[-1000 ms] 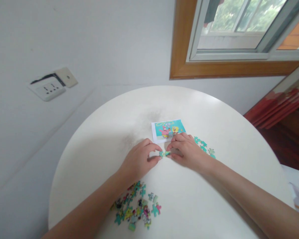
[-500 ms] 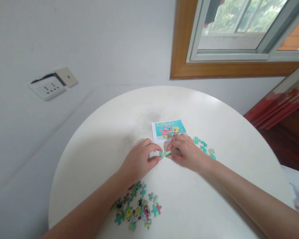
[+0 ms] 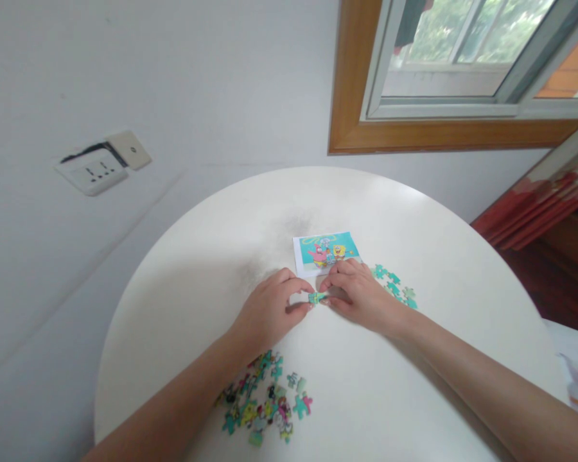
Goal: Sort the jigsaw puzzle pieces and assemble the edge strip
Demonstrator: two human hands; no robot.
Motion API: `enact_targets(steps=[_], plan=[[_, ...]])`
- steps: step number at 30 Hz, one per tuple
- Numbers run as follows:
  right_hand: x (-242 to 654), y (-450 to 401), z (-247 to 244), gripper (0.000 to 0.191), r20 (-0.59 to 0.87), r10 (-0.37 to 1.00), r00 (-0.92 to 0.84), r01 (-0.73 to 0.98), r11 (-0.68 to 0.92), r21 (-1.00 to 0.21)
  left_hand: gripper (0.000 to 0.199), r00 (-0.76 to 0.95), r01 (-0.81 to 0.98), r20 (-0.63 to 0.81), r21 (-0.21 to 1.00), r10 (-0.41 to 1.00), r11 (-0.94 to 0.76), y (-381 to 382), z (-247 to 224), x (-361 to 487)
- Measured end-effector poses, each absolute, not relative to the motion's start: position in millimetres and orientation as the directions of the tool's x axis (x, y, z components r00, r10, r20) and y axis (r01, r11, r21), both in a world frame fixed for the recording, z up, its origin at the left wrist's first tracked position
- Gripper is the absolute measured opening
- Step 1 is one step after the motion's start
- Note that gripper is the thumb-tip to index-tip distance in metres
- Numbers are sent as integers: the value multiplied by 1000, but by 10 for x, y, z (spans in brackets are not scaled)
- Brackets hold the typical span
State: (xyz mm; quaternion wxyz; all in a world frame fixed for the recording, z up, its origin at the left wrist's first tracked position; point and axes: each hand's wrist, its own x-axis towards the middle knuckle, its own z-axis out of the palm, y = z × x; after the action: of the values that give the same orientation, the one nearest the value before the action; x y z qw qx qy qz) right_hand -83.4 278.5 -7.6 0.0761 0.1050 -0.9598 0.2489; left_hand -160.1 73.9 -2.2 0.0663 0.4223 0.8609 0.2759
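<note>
Two small green jigsaw puzzle pieces (image 3: 317, 298) are held edge to edge above the middle of the white table; whether they interlock is too small to tell. My left hand (image 3: 275, 304) pinches the left piece between thumb and fingers. From the other side, my right hand (image 3: 355, 292) grips the right piece, its fingertips partly covering it. Just beyond the hands lies a picture card (image 3: 325, 249) with a pink and a yellow cartoon figure on a turquoise ground. My right hand overlaps its lower right corner in view.
Loose mixed puzzle pieces (image 3: 264, 404) lie in a pile near my left forearm. Several turquoise pieces (image 3: 394, 285) are scattered beyond my right wrist. The round white table (image 3: 197, 256) stands by a wall with a socket (image 3: 94, 169) and a wood-framed window (image 3: 443, 135).
My right hand has shifted slightly left, bringing its piece against the one in my left hand. The gap between the two pieces has narrowed. My left hand has stayed in place.
</note>
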Motion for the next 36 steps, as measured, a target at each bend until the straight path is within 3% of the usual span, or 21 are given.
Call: enact_targets(steps=[36], plan=[[-785, 2855, -22, 15, 276, -289, -917, -388, 808, -443, 21, -628, 684, 122, 557, 768, 471, 723, -28, -1614]])
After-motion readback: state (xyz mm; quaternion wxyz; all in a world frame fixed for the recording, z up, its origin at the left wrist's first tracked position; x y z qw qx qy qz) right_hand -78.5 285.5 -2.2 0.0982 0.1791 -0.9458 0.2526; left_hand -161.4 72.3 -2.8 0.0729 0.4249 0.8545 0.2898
